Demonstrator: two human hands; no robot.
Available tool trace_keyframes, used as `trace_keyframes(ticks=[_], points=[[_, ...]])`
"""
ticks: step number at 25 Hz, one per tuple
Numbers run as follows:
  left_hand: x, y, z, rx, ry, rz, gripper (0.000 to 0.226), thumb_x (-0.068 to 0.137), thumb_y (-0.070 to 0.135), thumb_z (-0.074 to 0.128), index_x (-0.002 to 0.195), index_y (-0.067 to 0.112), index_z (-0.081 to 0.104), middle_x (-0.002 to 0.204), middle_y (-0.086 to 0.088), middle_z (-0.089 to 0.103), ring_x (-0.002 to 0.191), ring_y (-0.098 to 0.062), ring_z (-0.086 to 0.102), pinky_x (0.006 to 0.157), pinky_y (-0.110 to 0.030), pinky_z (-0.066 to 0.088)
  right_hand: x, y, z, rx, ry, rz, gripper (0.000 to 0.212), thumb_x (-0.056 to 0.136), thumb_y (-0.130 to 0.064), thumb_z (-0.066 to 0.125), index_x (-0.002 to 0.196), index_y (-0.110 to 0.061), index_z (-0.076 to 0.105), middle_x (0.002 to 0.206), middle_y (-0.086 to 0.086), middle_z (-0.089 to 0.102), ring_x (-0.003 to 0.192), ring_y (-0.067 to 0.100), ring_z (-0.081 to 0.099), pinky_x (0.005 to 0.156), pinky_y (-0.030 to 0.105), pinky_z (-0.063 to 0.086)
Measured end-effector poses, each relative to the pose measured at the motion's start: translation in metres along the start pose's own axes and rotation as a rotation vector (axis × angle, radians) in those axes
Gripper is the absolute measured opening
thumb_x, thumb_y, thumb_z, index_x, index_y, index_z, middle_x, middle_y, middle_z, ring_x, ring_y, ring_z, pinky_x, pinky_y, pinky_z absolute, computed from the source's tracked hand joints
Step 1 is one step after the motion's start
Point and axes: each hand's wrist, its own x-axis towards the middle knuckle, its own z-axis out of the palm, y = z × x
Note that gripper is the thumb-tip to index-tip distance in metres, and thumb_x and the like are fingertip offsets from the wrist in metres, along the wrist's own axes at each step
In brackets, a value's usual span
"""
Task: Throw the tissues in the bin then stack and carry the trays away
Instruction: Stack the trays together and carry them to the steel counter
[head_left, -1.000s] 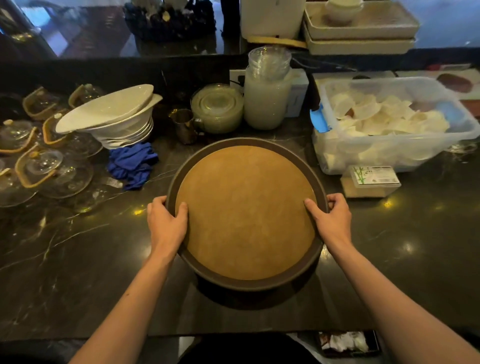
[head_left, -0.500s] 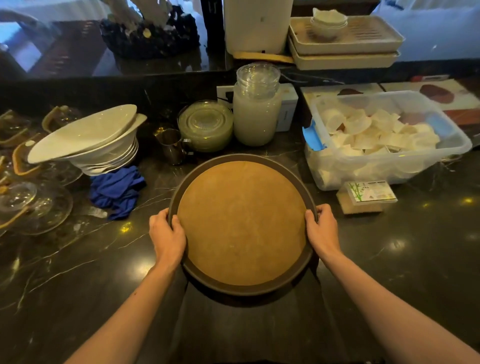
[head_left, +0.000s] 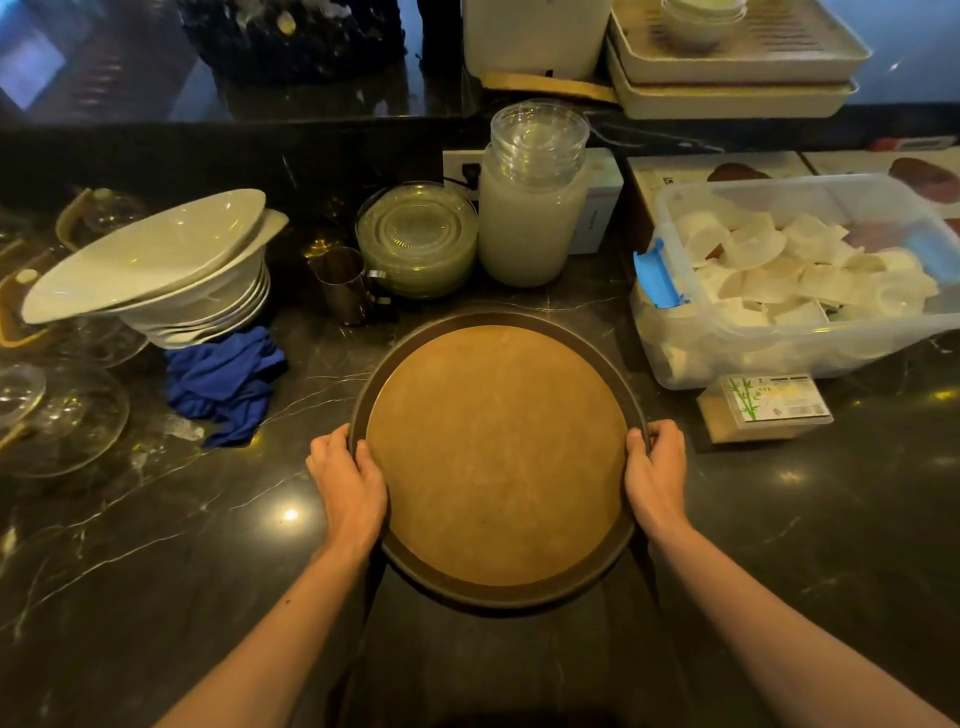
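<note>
A round tray with a dark rim and a tan non-slip inside sits in the middle of the dark marble counter. My left hand grips its left rim, thumb over the edge. My right hand grips the right rim the same way. Nothing lies on the tray. I cannot tell whether more trays are stacked beneath it. No tissues or bin are in view.
Behind the tray stand a steel jug, stacked glass plates and a tall jar. White dishes, a blue cloth and glass lids lie left. A clear bin of cups and a small box sit right.
The tray has moved away from me, farther onto the counter, with both hands still on its rim. The counter's near edge has dropped out of sight.
</note>
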Motion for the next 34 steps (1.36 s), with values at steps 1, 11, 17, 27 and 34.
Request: trace_keyframes(ticks=[1, 11, 17, 27, 34], points=[[0.001, -0.001, 0.001, 0.004, 0.000, 0.002, 0.031, 0.097, 0.013, 0.046, 0.127, 0.004, 0.051, 0.121, -0.013, 0.047, 0.112, -0.022, 0.041, 0.093, -0.031, 0.032, 0.002, -0.001, 0.001, -0.003, 0.004, -0.005, 0.009, 0.100, -0.024, 0.047, 0.104, -0.016, 0.049, 0.108, 0.005, 0.048, 0.091, 0.016, 0.051, 0.081, 0.034, 0.041], [0.010, -0.003, 0.007, 0.005, 0.037, 0.008, 0.033, 0.098, 0.015, 0.046, 0.129, 0.004, 0.051, 0.121, -0.010, 0.046, 0.108, -0.013, 0.036, 0.092, -0.029, 0.032, 0.014, -0.010, 0.005, -0.028, -0.002, -0.043, 0.012, 0.100, -0.022, 0.048, 0.104, -0.012, 0.052, 0.106, 0.008, 0.048, 0.088, 0.018, 0.051, 0.078, 0.033, 0.039], [0.030, 0.006, 0.011, 0.014, 0.035, 0.003, 0.033, 0.098, 0.014, 0.046, 0.129, 0.004, 0.051, 0.121, -0.012, 0.047, 0.115, -0.024, 0.042, 0.094, -0.029, 0.031, 0.026, -0.022, 0.011, -0.027, 0.009, -0.024, 0.019, 0.100, -0.021, 0.047, 0.113, -0.008, 0.051, 0.113, 0.011, 0.048, 0.098, 0.024, 0.051, 0.089, 0.042, 0.044], [0.027, 0.002, 0.017, -0.014, 0.005, -0.062, 0.036, 0.097, 0.011, 0.048, 0.132, 0.002, 0.048, 0.123, -0.011, 0.044, 0.109, -0.017, 0.047, 0.097, -0.028, 0.036, 0.027, -0.018, 0.016, -0.101, 0.026, -0.032, 0.015, 0.099, -0.019, 0.049, 0.110, -0.009, 0.050, 0.116, 0.010, 0.041, 0.098, 0.022, 0.050, 0.086, 0.035, 0.040], [0.026, 0.002, 0.017, 0.018, -0.055, -0.037, 0.041, 0.099, 0.011, 0.043, 0.138, 0.000, 0.038, 0.131, -0.015, 0.038, 0.121, -0.024, 0.041, 0.104, -0.031, 0.032, 0.028, -0.010, 0.021, -0.163, 0.012, -0.106, 0.030, 0.099, -0.020, 0.049, 0.126, -0.009, 0.044, 0.128, 0.011, 0.038, 0.107, 0.023, 0.050, 0.087, 0.031, 0.039]])
